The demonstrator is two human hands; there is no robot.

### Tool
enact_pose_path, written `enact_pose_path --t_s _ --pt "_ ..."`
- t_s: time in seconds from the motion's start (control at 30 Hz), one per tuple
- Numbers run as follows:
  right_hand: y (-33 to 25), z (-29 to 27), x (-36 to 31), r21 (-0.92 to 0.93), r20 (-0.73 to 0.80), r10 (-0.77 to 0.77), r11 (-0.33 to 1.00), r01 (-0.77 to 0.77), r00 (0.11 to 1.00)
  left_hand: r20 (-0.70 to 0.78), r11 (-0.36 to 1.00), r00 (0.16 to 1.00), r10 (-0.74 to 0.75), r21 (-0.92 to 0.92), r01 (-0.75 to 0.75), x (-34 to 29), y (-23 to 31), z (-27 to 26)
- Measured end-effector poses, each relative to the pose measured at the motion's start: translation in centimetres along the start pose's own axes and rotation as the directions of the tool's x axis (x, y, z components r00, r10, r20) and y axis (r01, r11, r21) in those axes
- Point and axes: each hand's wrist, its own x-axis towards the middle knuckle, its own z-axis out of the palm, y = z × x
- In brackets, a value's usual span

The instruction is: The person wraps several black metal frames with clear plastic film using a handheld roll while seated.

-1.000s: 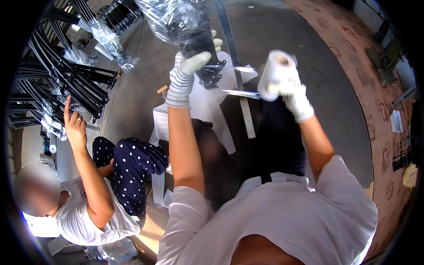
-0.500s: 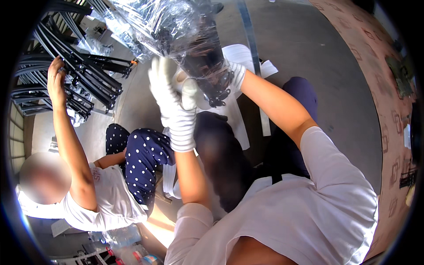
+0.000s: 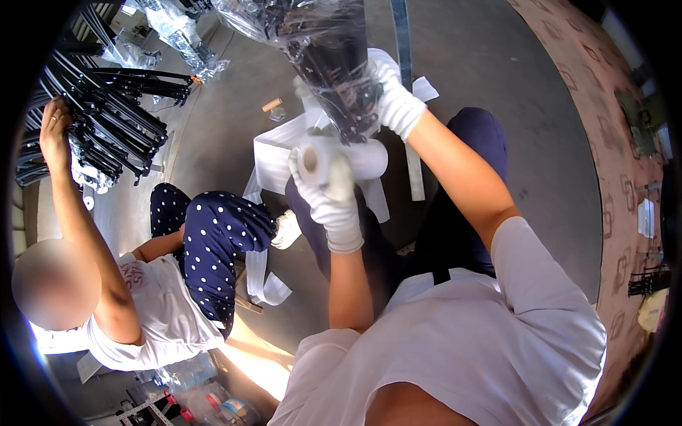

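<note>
A bundle of black parts, wrapped in clear stretch film, hangs down from the top middle with its lower end above my knees. My left hand, in a white glove with a striped cuff, is closed round the near end of a roll of clear stretch film. The roll lies crosswise just under the bundle's lower end, its cardboard core facing left. At the bundle's right side, my gloved right hand grips it, with the fingertips partly hidden by the bundle.
Left of me sits a co-worker in dotted trousers, one hand raised to a stack of black curved bars. White foam strips lie on the floor by my legs. Plastic bottles stand at the lower left.
My left hand has moved down and right with the film roll, now below the bundle. My right hand has come out from behind the bundle to its right side. The view has shifted slightly.
</note>
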Motion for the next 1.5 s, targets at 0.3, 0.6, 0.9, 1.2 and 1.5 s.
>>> enact_pose_path --t_s 0.3,0.6,0.9,1.2,1.5 --pt "1.4 -2.0 -10.0 -0.259 -0.038 -0.472 0.856 0.447 0.881 0.2 0.999 0.979 -0.035 0.011 0.033 -3.1 -1.6 -1.8" --pt "1.4 3.2 -15.0 -0.891 0.435 -0.297 -0.279 0.359 0.85 0.3 0.994 0.95 -0.08 -0.046 0.098 -3.5 0.5 0.2" --pt "3.0 3.1 -16.5 -0.964 0.259 -0.339 -0.041 0.261 0.904 0.252 0.925 0.951 -0.18 -0.286 0.25 -0.8 1.1 0.5" --pt "-1.3 1.9 -19.4 -0.887 0.278 -0.328 0.273 0.372 0.903 0.878 0.747 0.448 -0.168 -0.183 0.639 8.4 0.1 7.7" --pt "-10.3 1.4 -7.8 -0.764 0.525 -0.561 0.021 0.645 0.64 0.76 0.438 0.581 0.291 0.434 -0.787 6.6 -0.7 3.5"
